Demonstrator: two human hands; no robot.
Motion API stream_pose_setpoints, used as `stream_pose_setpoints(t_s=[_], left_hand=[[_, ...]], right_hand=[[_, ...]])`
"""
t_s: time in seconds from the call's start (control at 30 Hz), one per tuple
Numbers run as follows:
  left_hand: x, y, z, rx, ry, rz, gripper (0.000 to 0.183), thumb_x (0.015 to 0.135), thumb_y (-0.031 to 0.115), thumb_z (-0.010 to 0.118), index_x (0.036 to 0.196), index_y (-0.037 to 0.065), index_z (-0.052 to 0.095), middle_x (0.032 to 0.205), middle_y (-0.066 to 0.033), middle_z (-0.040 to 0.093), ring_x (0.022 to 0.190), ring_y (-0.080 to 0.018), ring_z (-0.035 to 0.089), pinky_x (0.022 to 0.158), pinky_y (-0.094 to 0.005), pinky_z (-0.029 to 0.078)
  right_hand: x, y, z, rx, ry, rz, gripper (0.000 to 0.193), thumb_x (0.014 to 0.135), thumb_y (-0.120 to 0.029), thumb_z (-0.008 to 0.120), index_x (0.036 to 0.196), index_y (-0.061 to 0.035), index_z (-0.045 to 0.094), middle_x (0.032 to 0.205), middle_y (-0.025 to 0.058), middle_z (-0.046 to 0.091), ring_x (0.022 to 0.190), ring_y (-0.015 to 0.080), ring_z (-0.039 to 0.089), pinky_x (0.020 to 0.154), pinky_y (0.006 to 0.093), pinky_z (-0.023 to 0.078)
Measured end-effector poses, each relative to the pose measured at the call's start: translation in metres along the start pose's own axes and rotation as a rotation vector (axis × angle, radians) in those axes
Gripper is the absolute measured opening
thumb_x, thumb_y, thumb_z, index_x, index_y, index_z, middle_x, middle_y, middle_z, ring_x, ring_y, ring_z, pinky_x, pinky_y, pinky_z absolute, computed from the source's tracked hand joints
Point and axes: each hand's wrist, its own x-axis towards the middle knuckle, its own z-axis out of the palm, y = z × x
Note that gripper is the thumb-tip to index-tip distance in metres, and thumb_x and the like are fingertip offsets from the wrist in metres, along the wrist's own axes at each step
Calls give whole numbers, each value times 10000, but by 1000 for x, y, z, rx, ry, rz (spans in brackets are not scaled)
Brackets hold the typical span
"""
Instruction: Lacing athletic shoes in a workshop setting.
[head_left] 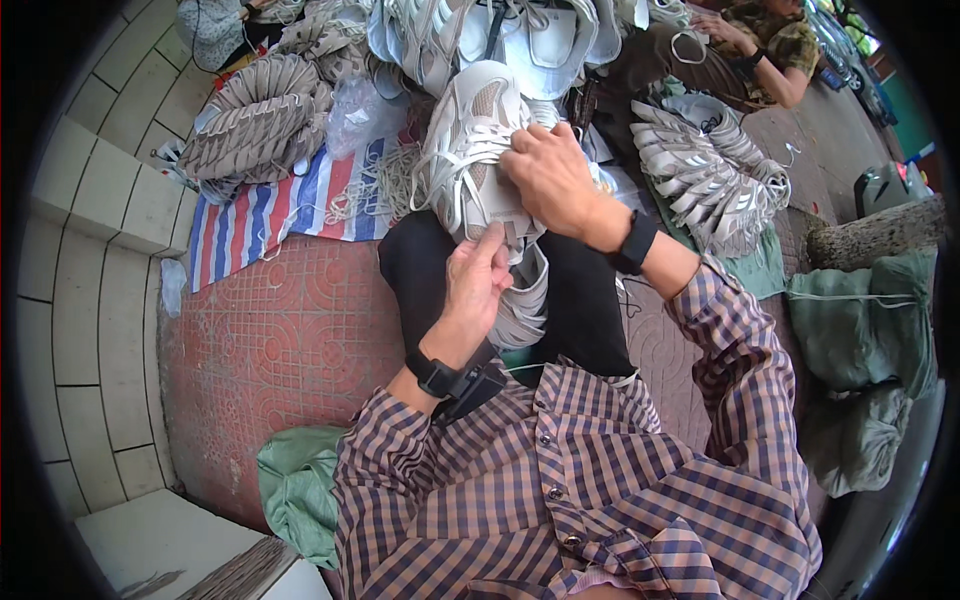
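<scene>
A white and beige sneaker upper point(487, 105) lies toe-away above my knees, with white shoelaces point(464, 160) strung across its front. My left hand point(477, 278) is closed at its near end, thumb and fingers pinching the edge of the tongue point(494, 212). Over the right side of the lacing, my right hand point(556, 178) is closed with bent fingers at the laces; its fingertips are partly hidden. Between my thighs, under my hands, sit more stacked white shoe uppers point(524, 308).
Rows of nested shoe uppers lie left point(250, 135) and right point(690, 170). Loose laces point(375, 190) and a plastic bag point(362, 115) rest on a striped sheet point(240, 235). Another person's hand point(725, 35) shows at upper right. Green sacks point(860, 330) stand by a trunk point(880, 232).
</scene>
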Motion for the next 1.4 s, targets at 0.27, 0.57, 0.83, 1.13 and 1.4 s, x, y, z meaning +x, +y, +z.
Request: stream_pose_setpoints(t_s=[0.27,0.57,0.83,1.13,1.4], left_hand=[[-2,2,-6,-38,25,9,248,870,241,622,746,93,466,613,13,461,450,-53,350,437,-214,321],[2,7,-9,-29,-31,-18,226,877,231,610,758,97,472,615,15,468,469,-55,366,464,-208,329],[-1,6,-15,96,-33,-1,165,869,210,614,859,62,542,636,6,504,509,-74,434,511,-231,404],[-79,41,-26,678,-61,232,322,867,-7,492,1183,-55,451,920,-138,655,895,-177,633,750,-282,501],[-96,109,-43,1544,369,1257,321,939,125,465,1224,-20,449,1003,-98,650,978,-169,616,782,-296,490]], right_hand=[[-8,11,8,962,-133,305,137,716,-48,671,844,-6,644,675,90,596,594,160,597,553,291,456],[-11,-11,8,895,189,374,98,724,-8,632,814,-14,595,687,101,603,628,199,594,583,304,457],[-10,-19,2,735,46,193,172,768,-50,575,934,-69,533,720,89,581,725,281,569,776,393,405],[-1,-25,13,70,87,-110,217,742,-90,553,951,-68,500,777,63,486,786,242,540,808,387,364],[41,-5,-11,1249,-35,357,216,916,-233,516,906,-17,526,815,66,635,676,103,606,606,256,500]])
